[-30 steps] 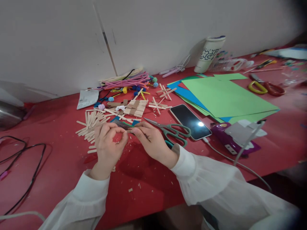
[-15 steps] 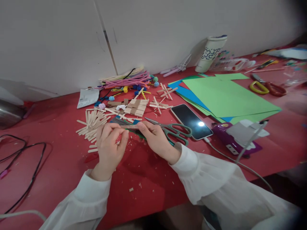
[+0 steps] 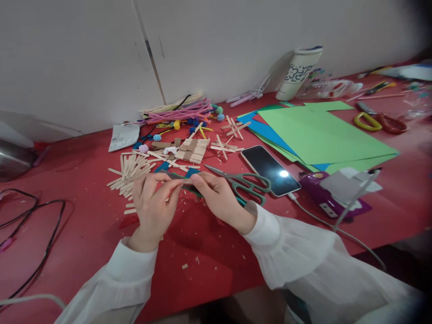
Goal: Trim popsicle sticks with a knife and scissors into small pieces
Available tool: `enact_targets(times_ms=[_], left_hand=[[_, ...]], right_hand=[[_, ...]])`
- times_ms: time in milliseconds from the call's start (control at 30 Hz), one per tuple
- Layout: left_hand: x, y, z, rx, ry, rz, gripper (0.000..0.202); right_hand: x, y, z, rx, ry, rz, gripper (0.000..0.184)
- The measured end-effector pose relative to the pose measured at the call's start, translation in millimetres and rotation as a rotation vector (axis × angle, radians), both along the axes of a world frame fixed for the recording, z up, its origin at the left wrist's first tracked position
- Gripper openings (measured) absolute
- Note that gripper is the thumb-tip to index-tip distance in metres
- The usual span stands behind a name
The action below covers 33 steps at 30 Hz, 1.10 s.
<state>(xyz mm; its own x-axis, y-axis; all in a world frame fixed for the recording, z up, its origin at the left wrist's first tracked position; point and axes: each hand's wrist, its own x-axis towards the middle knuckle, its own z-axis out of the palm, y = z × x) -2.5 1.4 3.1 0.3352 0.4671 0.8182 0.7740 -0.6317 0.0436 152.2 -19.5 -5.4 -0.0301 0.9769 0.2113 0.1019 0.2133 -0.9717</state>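
Note:
A short stretch of a popsicle stick [image 3: 187,182] shows between my two hands, just above the red table. My left hand [image 3: 155,202] pinches one end between thumb and fingers. At the other end, my right hand [image 3: 216,193] grips it with the thumb on top. Most of the stick is covered by fingers. Green-handled scissors [image 3: 251,183] lie beside my right hand, blades pointing left. Behind my left hand spreads a pile of loose popsicle sticks [image 3: 130,171]. Blue scraps [image 3: 192,171] lie just beyond the fingertips.
Behind are a joined stick panel [image 3: 194,150], crossed sticks [image 3: 232,127] and pink pipe cleaners [image 3: 178,112]. To the right lie a phone [image 3: 270,171], green paper [image 3: 320,135], a purple charging block [image 3: 334,193] and red-yellow scissors [image 3: 380,123]. A tumbler [image 3: 299,74] stands behind. Black cable [image 3: 57,229] loops left.
My left thumb has closed up onto the stick, and its fingertips now sit nearer my right hand. Less of the stick shows between the hands.

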Motion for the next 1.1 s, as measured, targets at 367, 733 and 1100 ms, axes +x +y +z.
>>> enact_targets(times_ms=[367, 733, 1100], left_hand=[[3.2, 0.0, 1.1, -0.105, 0.076, 0.001, 0.003], [2.2, 0.7, -1.1, -0.247, -0.015, -0.045, 0.006], [3.1, 2.0, -1.2, -0.117, 0.063, -0.023, 0.005]], right_hand=[[0.9, 0.5, -0.6, -0.055, -0.031, -0.004, 0.037], [-1.6, 1.4, -2.7, -0.18, 0.141, 0.004, 0.037], [-0.3, 0.6, -4.2, -0.036, -0.039, -0.014, 0.037]])
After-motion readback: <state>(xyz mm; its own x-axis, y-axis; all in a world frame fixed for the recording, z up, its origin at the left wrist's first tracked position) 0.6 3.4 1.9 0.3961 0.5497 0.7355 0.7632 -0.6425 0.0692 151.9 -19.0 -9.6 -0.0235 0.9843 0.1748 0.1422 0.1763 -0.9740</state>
